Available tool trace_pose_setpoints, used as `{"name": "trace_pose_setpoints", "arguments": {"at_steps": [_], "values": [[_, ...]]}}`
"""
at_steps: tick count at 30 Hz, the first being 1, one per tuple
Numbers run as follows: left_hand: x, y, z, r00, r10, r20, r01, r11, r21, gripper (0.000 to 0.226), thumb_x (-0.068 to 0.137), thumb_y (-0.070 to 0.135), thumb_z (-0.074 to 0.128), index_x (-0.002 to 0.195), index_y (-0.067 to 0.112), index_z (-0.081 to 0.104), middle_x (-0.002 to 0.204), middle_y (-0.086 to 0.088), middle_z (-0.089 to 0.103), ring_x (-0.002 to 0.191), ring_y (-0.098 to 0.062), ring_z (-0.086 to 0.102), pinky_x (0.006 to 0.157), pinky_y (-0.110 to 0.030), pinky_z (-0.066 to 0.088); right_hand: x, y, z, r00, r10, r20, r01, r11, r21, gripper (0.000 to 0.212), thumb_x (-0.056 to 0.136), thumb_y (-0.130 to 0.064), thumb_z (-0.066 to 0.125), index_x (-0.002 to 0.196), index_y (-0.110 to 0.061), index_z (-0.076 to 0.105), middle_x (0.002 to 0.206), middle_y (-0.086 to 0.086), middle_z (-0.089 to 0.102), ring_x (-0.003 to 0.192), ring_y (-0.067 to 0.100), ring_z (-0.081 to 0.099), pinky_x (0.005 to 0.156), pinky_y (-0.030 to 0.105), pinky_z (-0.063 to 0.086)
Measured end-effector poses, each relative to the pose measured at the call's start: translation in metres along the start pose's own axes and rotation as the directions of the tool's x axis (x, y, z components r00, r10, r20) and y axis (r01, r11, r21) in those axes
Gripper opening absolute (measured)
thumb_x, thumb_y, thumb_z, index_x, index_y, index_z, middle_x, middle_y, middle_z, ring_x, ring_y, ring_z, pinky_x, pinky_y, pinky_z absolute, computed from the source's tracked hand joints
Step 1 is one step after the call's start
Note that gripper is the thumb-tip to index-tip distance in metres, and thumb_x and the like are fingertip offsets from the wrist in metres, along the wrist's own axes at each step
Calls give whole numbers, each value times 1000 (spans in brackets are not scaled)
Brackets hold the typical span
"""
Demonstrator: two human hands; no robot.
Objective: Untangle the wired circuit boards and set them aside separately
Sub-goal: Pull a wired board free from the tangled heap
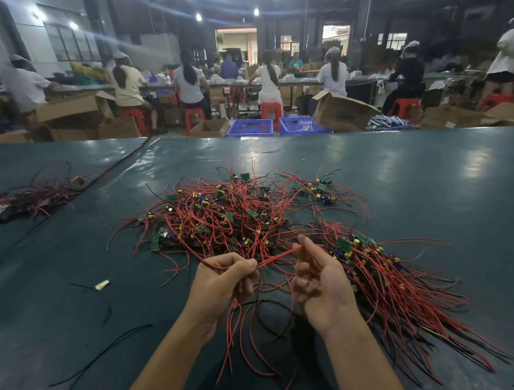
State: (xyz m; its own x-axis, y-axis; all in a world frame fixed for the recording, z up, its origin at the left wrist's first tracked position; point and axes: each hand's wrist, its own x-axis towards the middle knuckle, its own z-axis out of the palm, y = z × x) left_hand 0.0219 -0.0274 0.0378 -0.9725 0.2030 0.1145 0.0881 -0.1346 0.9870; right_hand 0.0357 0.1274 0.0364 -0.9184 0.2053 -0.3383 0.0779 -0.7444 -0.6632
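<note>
Left hand (226, 280) is closed round a few red wires (278, 256), fingers curled over them, loose ends hanging below the fist toward the person

Right hand (319, 278) is palm up, thumb and fingertips pinching the same wires further along

The short stretch between the hands looks taut, likely so the strand can be traced and drawn free of the tangle (220, 216) just beyond the hands

Held wires run roughly left to right, rising a little toward the right hand; which board they belong to can't be told, it's hidden or lost in the heap

Tangle sits mid table (433, 164), green boards and red leads pointing every way, no single axis

Bundle (391, 288) just right of the right hand looks like the set-aside lot: boards grouped at the far end, leads combed parallel and trailing to the near right, probably kept aligned so they don't knot again

Second pile (26, 201) lies far left, well apart; stray black wire (102, 354) near left, untouched
</note>
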Motion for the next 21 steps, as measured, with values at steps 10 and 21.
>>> {"name": "trace_pose_setpoints", "arguments": {"at_steps": [10,21], "values": [[3,-3,-4,1000,-11,20,11,1000,20,23,79,20,70,57,13,70,50,-7,58,43,-11,47,46,-21,40,1,0,-4,1000,-17,-24,20,995,102,29,98,-22,50,85,-9,73,57,-5,62,35,4,40,35,15,30],[7,-5,-5,995,-86,-47,65,938,-339,26,67,19,73,87,3,72,71,-9,68,54,-9,57,55,-17,51,1,0,-2,990,-97,-103,105,992,67,15,96,-21,58,95,-14,70,69,-1,72,38,4,41,34,16,31]]}}
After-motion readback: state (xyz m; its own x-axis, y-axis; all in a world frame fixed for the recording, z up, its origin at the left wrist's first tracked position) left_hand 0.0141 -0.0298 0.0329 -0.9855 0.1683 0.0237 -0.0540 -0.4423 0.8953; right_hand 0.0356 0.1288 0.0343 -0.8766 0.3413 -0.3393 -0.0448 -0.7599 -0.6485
